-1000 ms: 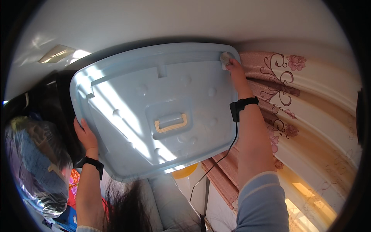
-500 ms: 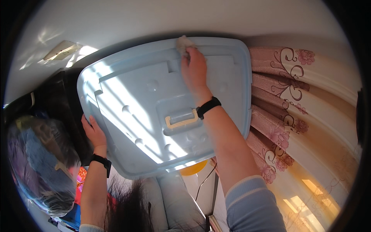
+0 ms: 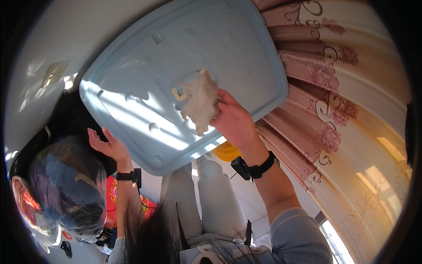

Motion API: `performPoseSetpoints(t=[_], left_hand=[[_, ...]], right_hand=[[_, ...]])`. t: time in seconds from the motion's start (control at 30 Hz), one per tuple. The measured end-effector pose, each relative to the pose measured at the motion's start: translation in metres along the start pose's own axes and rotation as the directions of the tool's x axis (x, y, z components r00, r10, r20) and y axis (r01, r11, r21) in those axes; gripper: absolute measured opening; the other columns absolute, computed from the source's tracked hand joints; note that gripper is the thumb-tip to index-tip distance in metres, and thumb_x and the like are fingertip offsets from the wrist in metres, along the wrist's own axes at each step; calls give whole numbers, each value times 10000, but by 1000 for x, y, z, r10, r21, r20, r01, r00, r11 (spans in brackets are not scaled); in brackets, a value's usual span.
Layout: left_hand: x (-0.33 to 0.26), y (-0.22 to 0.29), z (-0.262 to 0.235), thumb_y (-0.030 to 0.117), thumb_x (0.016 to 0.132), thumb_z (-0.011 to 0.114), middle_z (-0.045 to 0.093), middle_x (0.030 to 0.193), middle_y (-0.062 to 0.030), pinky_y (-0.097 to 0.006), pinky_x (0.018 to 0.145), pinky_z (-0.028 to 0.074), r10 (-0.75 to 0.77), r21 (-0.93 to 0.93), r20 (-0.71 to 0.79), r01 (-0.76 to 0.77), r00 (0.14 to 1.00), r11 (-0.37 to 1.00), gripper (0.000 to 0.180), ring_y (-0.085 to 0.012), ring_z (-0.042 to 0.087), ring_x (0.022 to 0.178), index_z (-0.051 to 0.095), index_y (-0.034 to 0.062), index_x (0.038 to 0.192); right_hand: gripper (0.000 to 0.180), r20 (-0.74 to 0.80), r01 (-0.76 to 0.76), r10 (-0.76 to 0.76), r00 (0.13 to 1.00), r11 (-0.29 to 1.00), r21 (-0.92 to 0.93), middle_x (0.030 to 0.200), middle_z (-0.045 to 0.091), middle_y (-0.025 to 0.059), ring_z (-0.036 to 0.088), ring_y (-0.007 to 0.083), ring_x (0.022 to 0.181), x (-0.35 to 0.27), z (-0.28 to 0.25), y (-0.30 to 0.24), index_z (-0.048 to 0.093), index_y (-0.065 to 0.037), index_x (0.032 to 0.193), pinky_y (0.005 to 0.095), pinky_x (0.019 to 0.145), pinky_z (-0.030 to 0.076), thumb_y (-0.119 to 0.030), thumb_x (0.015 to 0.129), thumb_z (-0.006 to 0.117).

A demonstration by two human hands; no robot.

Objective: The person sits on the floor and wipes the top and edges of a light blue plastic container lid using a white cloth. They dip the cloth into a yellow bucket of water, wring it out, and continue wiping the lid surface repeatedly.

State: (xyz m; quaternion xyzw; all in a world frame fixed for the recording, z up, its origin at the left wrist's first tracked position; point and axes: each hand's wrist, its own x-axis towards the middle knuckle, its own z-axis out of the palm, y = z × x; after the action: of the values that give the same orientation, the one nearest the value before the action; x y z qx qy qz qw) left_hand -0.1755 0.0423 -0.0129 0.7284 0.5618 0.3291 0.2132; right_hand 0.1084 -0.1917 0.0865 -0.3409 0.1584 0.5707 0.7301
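A large pale blue plastic storage box lid (image 3: 228, 48) with rounded corners fills the upper middle, sunlight striping its left part. Over its cream carry handle (image 3: 177, 94) hangs a crumpled off-white rag (image 3: 200, 101), which partly hides that handle. My right hand (image 3: 235, 118) grips the rag by its right edge, between thumb and fingers. My left hand (image 3: 109, 144) is off the lid's lower left rim, palm turned up and fingers apart, with nothing in it. Both wrists wear black bands.
Pink and cream flowered curtains (image 3: 325, 79) hang along the right. A clear plastic bag (image 3: 70, 180) stuffed with clothes stands at the left, beside a red patterned item (image 3: 110, 202). A wall socket (image 3: 55, 74) is at upper left. Part of a yellow round object (image 3: 226, 152) shows below the lid.
My right hand has brought the rag down from the lid's top edge to in front of its handle. My left hand has let go of the rim. The lid appears higher and more tilted in view.
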Motion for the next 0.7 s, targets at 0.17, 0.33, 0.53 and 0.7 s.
performPoseSetpoints(t=[0.17,0.33,0.53,0.7], left_hand=[[-137,142,-49,203,1088,510,653,1224,-130,-336,969,498,173,-413,840,399,515,818,327,-214,621,1100,639,-64,1227],[-305,156,19,136,1002,683,687,993,-56,-290,811,530,-165,238,971,796,-175,556,191,-137,657,911,652,-1,1132],[-450,46,137,95,962,709,714,955,-87,-309,758,554,-398,141,887,682,235,718,185,-180,688,837,635,-4,1100],[-537,-19,207,90,931,663,612,1245,-256,-489,1015,453,-356,339,717,147,599,929,473,-429,563,1185,517,-32,1364]], right_hand=[[505,-266,-99,89,960,995,-28,1409,530,103,559,251,1298,-151,-77,31,429,-137,1464,420,995,531,-48,993,588],[431,-585,-334,128,801,906,-259,1257,587,78,638,192,1120,-211,-206,80,477,-150,1326,323,758,590,-114,956,694],[473,-666,-323,-12,746,868,-377,1258,584,131,663,276,1065,-144,-387,148,488,-110,1294,417,779,602,-145,901,750],[530,-730,-606,-338,594,408,-683,1282,609,222,594,413,1221,-96,-484,209,519,-90,1363,481,1036,489,-179,892,745]])
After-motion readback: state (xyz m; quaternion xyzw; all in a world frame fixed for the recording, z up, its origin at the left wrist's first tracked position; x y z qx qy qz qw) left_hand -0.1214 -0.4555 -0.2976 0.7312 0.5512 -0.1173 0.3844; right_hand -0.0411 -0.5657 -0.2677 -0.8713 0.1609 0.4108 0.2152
